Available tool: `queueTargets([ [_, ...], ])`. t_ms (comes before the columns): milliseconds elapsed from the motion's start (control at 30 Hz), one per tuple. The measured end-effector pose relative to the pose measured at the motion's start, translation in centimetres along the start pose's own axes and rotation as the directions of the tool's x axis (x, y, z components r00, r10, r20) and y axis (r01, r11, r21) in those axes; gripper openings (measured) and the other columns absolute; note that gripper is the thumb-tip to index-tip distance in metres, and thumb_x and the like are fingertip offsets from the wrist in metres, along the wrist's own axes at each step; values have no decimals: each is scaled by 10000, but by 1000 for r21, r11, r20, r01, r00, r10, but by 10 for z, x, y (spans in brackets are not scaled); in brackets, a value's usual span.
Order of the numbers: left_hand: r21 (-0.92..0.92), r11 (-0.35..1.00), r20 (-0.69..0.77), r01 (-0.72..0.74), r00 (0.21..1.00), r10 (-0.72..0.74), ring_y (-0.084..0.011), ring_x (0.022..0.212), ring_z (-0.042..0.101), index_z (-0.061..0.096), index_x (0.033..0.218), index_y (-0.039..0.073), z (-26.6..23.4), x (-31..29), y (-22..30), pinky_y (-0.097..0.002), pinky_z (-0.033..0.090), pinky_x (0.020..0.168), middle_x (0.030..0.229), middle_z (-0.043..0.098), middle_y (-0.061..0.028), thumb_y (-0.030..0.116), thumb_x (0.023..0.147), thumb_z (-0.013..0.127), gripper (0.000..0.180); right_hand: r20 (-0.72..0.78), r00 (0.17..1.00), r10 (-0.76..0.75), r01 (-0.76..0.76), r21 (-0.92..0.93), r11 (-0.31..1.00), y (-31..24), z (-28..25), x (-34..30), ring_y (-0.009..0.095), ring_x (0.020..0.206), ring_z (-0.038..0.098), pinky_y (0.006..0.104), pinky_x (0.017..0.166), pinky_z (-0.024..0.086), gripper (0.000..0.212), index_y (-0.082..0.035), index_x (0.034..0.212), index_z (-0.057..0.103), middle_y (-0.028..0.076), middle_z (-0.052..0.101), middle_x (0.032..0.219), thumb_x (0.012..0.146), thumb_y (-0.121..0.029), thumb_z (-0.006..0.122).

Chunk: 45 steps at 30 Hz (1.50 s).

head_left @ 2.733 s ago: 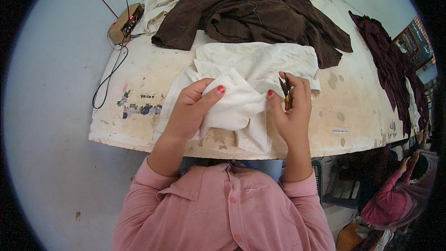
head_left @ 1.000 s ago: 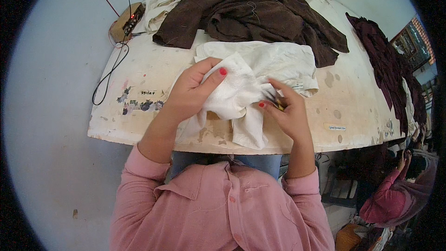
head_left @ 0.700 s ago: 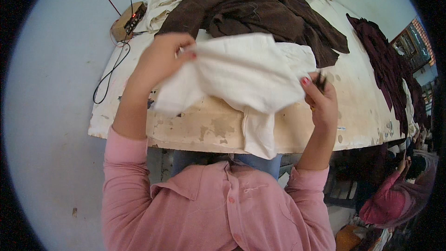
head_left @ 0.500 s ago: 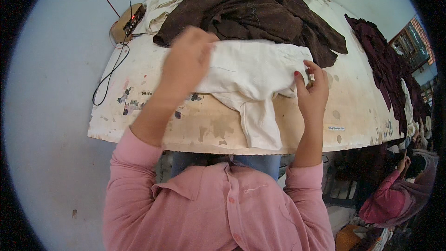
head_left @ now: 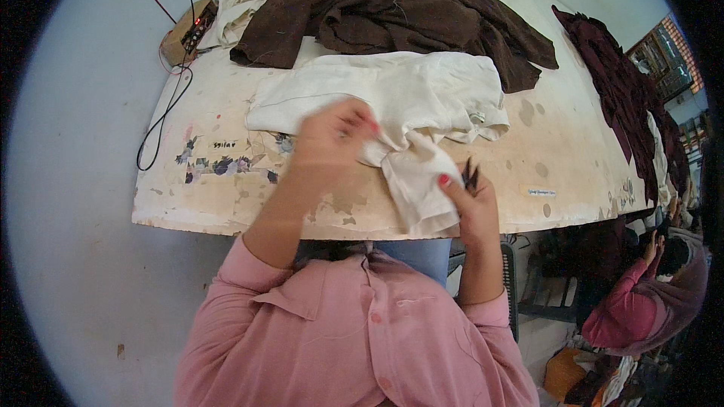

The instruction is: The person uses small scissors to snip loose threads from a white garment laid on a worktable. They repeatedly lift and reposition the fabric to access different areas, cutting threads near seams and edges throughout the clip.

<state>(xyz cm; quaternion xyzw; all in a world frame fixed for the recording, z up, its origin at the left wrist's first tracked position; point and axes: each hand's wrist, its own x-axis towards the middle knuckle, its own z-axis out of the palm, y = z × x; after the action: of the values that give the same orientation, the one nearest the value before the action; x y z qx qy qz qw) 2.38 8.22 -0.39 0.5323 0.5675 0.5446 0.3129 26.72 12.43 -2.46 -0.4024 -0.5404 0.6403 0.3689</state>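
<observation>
A white garment (head_left: 430,83) lies crumpled across the table in front of me, one sleeve-like part (head_left: 415,192) reaching to the near edge. My left hand (head_left: 335,136) is over its left half, fingers curled in and smeared by motion, so I cannot make out whether they grip cloth. Beside the sleeve part, my right hand (head_left: 473,200) is closed round small black thread snips (head_left: 470,173), with the points up and the thumb close to the cloth. Just beyond the white garment is a heap of dark brown cloth (head_left: 392,11).
A wooden box with a red light (head_left: 188,34) and black cables stands at the table's left edge by the wall. Dark maroon cloth (head_left: 603,75) hangs over the right side. Another person (head_left: 630,294) sits at the lower right, near a chair.
My left hand has come nearer and right over the white garment. My right hand has left the garment's right end and moved toward me, beside the sleeve part, where the snips now show.
</observation>
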Motion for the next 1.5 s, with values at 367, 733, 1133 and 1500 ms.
queueTargets([
  [367,21,1000,104,4,995,-6,-75,829,619,561,1138,29,11,-36,45,-224,524,682,984,634,-10,95,810,750,384,43,997,-69,50,341,939,-41,62,26,62,754,555,211,665,443,422,-30,1237,507,-1,600,905,889,-193,679],
  [733,-202,967,291,157,952,-94,-74,822,628,622,1073,-36,-23,-30,29,-214,512,732,952,675,-55,32,904,607,183,188,889,-418,361,275,891,-43,17,17,101,679,493,247,595,381,174,-38,874,589,-3,562,807,727,-73,675],
  [1133,894,321,-215,313,928,-304,-300,1141,552,606,1154,102,-141,36,-56,-462,457,924,1304,513,-138,360,778,738,474,165,847,-506,474,-664,578,-30,-33,71,128,720,535,262,645,443,526,-7,1196,615,65,636,893,735,-197,782],
  [1500,682,564,-432,-466,366,824,-201,826,635,520,1078,53,-173,65,81,-341,500,762,897,661,-96,155,959,532,157,-202,505,-839,753,-372,543,-143,-20,91,133,854,606,239,770,464,218,-19,1134,575,43,638,955,919,-30,540],
])
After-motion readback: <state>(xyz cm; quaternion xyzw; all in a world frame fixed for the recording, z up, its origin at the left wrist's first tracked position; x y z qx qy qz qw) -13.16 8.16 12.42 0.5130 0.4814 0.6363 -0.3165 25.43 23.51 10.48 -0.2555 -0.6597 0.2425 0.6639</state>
